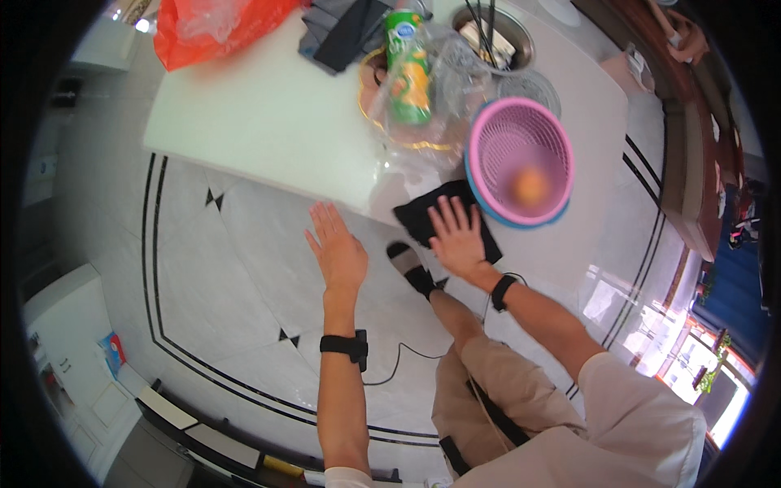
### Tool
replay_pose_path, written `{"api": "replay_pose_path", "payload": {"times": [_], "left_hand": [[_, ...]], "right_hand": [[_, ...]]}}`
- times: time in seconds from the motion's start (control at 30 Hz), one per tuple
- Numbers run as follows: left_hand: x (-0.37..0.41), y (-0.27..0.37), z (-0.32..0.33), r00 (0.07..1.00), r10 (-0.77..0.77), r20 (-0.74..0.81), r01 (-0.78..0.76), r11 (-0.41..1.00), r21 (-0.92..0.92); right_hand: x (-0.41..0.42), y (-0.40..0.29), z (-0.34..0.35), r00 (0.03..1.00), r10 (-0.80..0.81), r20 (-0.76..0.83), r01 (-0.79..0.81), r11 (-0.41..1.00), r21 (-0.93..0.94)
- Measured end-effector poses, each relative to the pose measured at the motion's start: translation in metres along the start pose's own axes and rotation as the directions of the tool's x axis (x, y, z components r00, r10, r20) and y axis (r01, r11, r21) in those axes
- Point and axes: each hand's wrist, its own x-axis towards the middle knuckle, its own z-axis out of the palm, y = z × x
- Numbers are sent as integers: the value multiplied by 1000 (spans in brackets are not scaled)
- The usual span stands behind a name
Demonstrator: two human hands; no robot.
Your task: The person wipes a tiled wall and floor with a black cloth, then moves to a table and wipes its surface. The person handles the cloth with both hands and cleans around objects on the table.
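Note:
My left hand (339, 253) is held over the floor just off the table's near edge, palm down, fingers extended, holding nothing. With fingers spread, my right hand (457, 241) rests on or just above a folded black cloth (421, 210) at the edge of the white table (256, 134). Beyond it stands a pink plastic colander (570, 152) with a blue one under it; a blurred orange round thing (529, 185) lies inside. Black straps circle both wrists.
A green snack canister (410, 91) lies among clear plastic bags on a gold-rimmed tray (368, 116). Behind are a steel bowl (526, 46) with chopsticks, grey and black cloths (348, 36) and a red plastic bag (226, 36). A thin cable (399, 351) hangs near my legs.

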Motion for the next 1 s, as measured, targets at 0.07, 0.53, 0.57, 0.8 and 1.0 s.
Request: {"api": "replay_pose_path", "payload": {"times": [0.07, 0.53, 0.57, 0.8, 1.0], "left_hand": [[27, -19, -7, 1000, 1, -26, 1, 999, 54], [89, -88, -27, 975, 151, 162, -149, 988, -30], [92, -90, -30, 969, 161, 189, -158, 987, -27], [102, -106, -43, 923, 343, 176, -343, 939, -28], [134, -137, -75, 863, 422, 277, -317, 880, -353]], "right_hand": [[50, -41, 0, 998, -29, -48, 32, 997, 70], [41, 18, -13, 992, 118, 50, -123, 987, 102], [39, 18, -13, 993, 103, 61, -109, 989, 100], [110, -62, -3, 938, 346, -26, -345, 938, 38], [237, -156, -18, 933, 328, -149, -308, 941, 142]]}}
